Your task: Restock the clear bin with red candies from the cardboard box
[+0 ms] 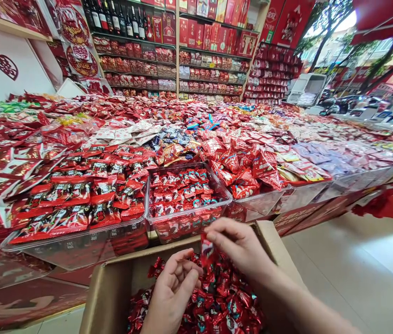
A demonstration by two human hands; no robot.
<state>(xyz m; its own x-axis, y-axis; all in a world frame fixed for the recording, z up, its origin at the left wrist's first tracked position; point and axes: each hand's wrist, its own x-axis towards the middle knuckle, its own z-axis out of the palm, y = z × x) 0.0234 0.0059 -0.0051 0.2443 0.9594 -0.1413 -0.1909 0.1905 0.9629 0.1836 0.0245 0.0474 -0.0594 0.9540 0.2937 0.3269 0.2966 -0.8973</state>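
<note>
A small red-wrapped candy (207, 249) hangs from the thumb and fingertips of my right hand (240, 243), over the far side of an open cardboard box (95, 297). My left hand (171, 292) is beside it, over the box, with the fingers curled in toward the thumb. Red wrapper shows by its fingertips, but I cannot make out whether that is held or lies behind. Loose red candies (224, 301) with dark and teal print fill the box below both hands. Just beyond the box, a clear plastic bin (189, 212) holds similar candies set in rows.
Left of that bin stands another clear bin (74, 248) of red and black packets (67, 195). To the right are red triangular packs (264, 162). Heaped sweets cover the long display behind. Shelves (177, 55) with bottles and boxes line the back. Tiled floor (349, 260) lies at right.
</note>
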